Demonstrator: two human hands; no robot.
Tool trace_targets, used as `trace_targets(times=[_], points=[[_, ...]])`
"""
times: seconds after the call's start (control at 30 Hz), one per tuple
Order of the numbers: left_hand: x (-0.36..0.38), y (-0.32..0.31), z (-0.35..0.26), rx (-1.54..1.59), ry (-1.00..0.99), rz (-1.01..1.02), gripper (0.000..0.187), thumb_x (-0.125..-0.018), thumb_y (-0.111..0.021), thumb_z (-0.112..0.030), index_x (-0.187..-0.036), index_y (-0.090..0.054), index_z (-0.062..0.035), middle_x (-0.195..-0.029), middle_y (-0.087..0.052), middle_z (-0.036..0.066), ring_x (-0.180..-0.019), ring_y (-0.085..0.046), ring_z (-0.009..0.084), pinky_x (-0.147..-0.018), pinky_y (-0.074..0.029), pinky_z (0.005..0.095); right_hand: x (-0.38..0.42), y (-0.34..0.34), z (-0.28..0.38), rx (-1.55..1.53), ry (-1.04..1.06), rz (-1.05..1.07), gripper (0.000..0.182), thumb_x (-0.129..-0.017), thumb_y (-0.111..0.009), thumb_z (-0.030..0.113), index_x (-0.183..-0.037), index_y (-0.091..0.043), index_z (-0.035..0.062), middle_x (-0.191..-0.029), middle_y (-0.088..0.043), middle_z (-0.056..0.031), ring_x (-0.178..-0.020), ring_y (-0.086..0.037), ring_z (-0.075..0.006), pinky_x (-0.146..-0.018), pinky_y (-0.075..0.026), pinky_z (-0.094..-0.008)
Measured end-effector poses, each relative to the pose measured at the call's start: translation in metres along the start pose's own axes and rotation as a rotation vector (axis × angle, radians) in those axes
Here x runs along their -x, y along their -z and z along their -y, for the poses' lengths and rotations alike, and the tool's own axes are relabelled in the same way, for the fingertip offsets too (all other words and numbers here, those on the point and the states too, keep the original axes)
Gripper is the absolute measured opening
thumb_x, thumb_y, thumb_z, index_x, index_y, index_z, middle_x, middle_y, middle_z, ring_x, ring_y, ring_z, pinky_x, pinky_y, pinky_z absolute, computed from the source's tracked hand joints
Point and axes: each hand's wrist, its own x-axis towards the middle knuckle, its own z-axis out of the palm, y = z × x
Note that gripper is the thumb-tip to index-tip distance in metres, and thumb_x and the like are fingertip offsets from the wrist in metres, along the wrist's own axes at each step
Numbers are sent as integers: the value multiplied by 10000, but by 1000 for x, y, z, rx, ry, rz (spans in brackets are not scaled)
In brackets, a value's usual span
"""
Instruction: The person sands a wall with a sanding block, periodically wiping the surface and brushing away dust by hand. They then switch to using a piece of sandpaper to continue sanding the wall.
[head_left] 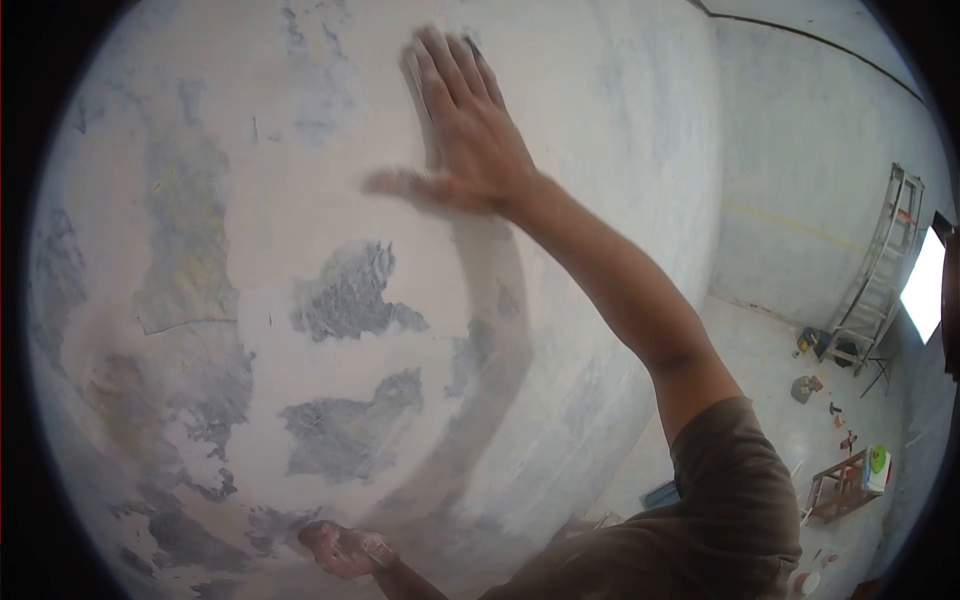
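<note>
Our right hand is up high, back toward us, fingers pointing up and fairly close together, thumb spread out to the left. Palm faces the pale, patchy plastered wall; can't tell if it's pressing a thin item there, the palm side is hidden and the edges are blurred. Our left hand is low, near the bottom edge, fingers curled, whitish marks on the skin, close to the same wall. Can't tell if it grips anything.

The wall is right in front of us, filling left and centre. Two ragged dark-grey patches sit one above the other between the hands' heights, a yellowish-grey stained strip to their left. The raised arm's soft shadow falls on the wall, right of the patches.

Dark brownish short sleeve on our right shoulder, lower right.

Further out, right side: pale greenish-grey far wall, metal ladder leaning, bright white rectangle beside it. On the pale floor: small scattered items, too small to name, plus a low brown wooden stand with a green-and-white item at its top.
</note>
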Motion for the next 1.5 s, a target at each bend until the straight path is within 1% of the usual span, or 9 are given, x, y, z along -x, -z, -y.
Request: trace_targets(times=[0.2, 0.43, 0.6, 0.7, 0.83, 1.1, 1.27, 1.37, 1.5], points=[[5, 5, 10, 12, -15, 9, 603, -870, -515, -514, -1043, -563, 62, -874, -529, 126, -740, -535, 247, -652, -418, 359, 58, 7, -12, -95, 173, 48, 1138, -789, -495, 833, -1500, -263, -24, -1572, -213, -267, -1477, -148, -433, -1197, -144, -567], [3, 1, 1, -24, 2, 35, 584, -870, -532, -462, -1120, -529, 66, -942, -525, 134, -806, -503, 261, -696, -391, 376, -22, 3, -9, -13, 154, -61, 1198, -734, -471, 894, -1478, -300, -29, -1557, -253, -260, -1467, -191, -417, -1212, -139, -525], [4, 2, 6, 51, -40, 63, 557, -883, -533, -389, -1182, -510, 81, -1044, -532, 155, -891, -485, 292, -763, -382, 410, 64, -3, 16, -179, 156, 100, 1213, -796, -310, 895, -1528, -101, -49, -1619, -28, -247, -1502, 10, -403, -1215, -13, -530], [2, 6, 4, 90, -15, 89, 555, -883, -531, -385, -1181, -510, 82, -1030, -525, 142, -899, -485, 291, -750, -376, 405, 0, 1, 8, 7, 118, 129, 1233, -796, -301, 895, -1529, -36, -59, -1615, 42, -253, -1497, 65, -400, -1207, 46, -525], [-3, 3, -7, 16, 67, 109, 564, -880, -551, -404, -1183, -515, 70, -987, -510, 112, -880, -474, 275, -717, -358, 374, -96, 3, -20, -23, -192, 22, 1157, -871, -363, 802, -1504, -88, -127, -1593, -82, -303, -1498, -36, -419, -1234, -63, -481], [-1, 7, 2, 190, 79, 111, 588, -863, -600, -448, -1154, -541, 60, -958, -496, 95, -867, -459, 247, -676, -339, 344, 1, 1, 35, 47, 61, 143, 1236, -802, -322, 887, -1526, -36, -74, -1609, -15, -275, -1498, 26, -413, -1224, 8, -477], [-12, 2, -10, 113, 106, 48, 560, -830, -562, -463, -1038, -550, 58, -819, -485, 102, -618, -439, 193, -520, -306, 300, -60, -1, 2, -143, -266, -29, 1235, -800, -412, 860, -1528, -51, -71, -1609, -27, -277, -1495, 1, -434, -1227, -30, -477], [-8, 5, 3, 217, 30, 62, 538, -832, -563, -467, -1023, -540, 36, -793, -475, 98, -610, -429, 199, -526, -286, 324, 50, -4, 49, 22, -109, 140, 1241, -802, -396, 866, -1530, -17, -65, -1610, 22, -276, -1489, 55, -444, -1204, 13, -556], [-7, 4, 3, 197, 39, 55, 532, -835, -561, -482, -1011, -531, 19, -762, -465, 90, -606, -423, 215, -536, -283, 341, 14, -3, 36, 85, -100, 114, 1248, -801, -397, 867, -1512, -57, -101, -1603, -12, -293, -1488, 28, -450, -1213, -19, -533]])
